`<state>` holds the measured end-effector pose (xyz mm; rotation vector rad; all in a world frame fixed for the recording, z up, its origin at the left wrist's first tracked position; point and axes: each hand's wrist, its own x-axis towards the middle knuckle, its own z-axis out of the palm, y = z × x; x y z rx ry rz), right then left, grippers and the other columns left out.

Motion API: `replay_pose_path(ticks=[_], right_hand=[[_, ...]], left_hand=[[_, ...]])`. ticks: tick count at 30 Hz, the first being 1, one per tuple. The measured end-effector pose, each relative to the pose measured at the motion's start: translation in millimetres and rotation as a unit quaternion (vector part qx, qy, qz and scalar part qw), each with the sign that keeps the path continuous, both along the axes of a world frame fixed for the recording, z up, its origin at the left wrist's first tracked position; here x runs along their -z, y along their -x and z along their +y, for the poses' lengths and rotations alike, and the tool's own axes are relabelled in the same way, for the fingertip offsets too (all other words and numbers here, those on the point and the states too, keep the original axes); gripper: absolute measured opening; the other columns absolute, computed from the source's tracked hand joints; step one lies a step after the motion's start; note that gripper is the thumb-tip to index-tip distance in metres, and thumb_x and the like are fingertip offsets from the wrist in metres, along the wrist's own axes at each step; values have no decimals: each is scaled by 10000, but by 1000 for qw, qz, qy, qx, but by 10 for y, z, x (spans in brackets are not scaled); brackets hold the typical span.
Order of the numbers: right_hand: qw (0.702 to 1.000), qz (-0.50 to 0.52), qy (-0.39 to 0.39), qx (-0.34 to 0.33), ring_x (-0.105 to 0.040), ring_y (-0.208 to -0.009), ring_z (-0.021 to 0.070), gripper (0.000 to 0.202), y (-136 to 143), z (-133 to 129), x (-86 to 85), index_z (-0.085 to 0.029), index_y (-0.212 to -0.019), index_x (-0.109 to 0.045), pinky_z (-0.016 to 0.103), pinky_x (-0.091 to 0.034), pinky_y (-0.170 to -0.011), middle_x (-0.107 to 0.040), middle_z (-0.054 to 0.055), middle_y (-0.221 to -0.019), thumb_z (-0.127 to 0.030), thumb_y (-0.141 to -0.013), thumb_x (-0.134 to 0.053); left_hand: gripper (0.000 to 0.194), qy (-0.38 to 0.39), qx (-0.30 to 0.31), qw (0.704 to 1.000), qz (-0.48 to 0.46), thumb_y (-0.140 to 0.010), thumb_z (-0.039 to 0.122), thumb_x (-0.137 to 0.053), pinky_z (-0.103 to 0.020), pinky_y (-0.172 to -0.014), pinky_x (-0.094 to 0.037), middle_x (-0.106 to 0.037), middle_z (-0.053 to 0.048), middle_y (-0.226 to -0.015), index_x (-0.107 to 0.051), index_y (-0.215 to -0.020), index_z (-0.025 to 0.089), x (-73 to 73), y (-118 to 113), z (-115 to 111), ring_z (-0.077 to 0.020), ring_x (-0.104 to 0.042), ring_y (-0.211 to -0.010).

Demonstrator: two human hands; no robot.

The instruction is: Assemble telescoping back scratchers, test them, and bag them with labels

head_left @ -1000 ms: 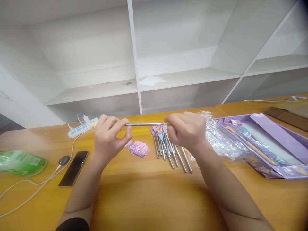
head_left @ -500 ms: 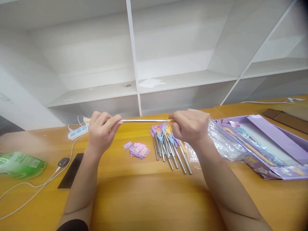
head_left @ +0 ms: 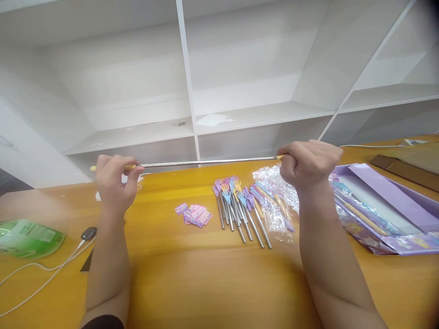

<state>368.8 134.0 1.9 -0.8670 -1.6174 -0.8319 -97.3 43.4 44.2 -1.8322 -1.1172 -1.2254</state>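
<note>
A telescopic back scratcher (head_left: 206,162) is stretched level above the table, its thin metal rod drawn out long between yellow ends. My left hand (head_left: 115,183) is closed around the yellow part on the left, with a tip poking out beyond the fingers. At the other end, my right hand (head_left: 308,164) makes a fist over the yellow piece, hiding most of it. Below lies a bunch of metal-rod back scratchers (head_left: 236,196) with purple, orange and blue hand-shaped heads. Small pink and purple cards (head_left: 197,214) lie left of them in a loose pile.
Clear plastic wrap (head_left: 277,219) holding coloured handles lies right of the bunch. Farther right is a purple box (head_left: 408,196) with wrapped items. At left are a green pouch (head_left: 30,237), a white cable (head_left: 65,262) and a black plug (head_left: 89,233). White shelves (head_left: 247,109) rise behind.
My hands have moved apart, left hand leftward and right hand rightward and up. The back scratcher's metal rod has lengthened between them. More of the plastic wrap with handles now shows.
</note>
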Motion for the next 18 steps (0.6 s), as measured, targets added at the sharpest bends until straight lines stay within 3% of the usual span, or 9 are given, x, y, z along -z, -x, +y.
replay_pose_path(ticks=[4, 8, 11, 16, 18], right_hand=[[997, 39, 34, 52, -299, -456, 109, 180, -334, 89, -19, -227, -520, -625, 303, -293, -565, -436, -17, -422, -145, -630, -509], [966, 214, 47, 139, -381, -393, 121, 217, -857, 209, -58, -214, -420, -567, 294, -311, -516, -385, -9, -344, -60, -518, -450], [946, 272, 68, 162, -414, -356, 135, 241, -1041, 234, -63, -217, -376, -542, 286, -316, -474, -356, -13, -309, -37, -471, -413], [958, 253, 22, 135, -428, -364, 135, 255, -1030, 203, -6, -207, -414, -583, 279, -327, -472, -413, -7, -345, -36, -482, -407], [958, 243, 38, 149, -449, -390, 141, 268, -1023, 178, 25, -201, -464, -609, 278, -341, -492, -420, -3, -374, -35, -521, -406]], left_hand=[[263, -10, -29, 999, -16, -983, 481, -673, -385, -726, -460, -657, -43, -730, -657, -913, 227, -30, 326, 7, -241, -499, -834], [345, -15, -46, 997, -58, -956, 565, -659, -385, -736, -485, -643, -45, -714, -649, -895, 225, -34, 634, 44, -250, -527, -893], [354, -6, -38, 998, -48, -942, 573, -666, -382, -706, -486, -656, -50, -697, -665, -883, 224, -10, 648, 92, -245, -512, -855], [299, -21, -14, 999, -34, -956, 518, -703, -328, -638, -457, -666, -44, -719, -715, -906, 223, -36, 533, 49, -224, -523, -818], [321, -29, -12, 999, -27, -956, 544, -717, -326, -648, -449, -644, -36, -707, -737, -914, 227, -67, 520, 1, -216, -526, -793]])
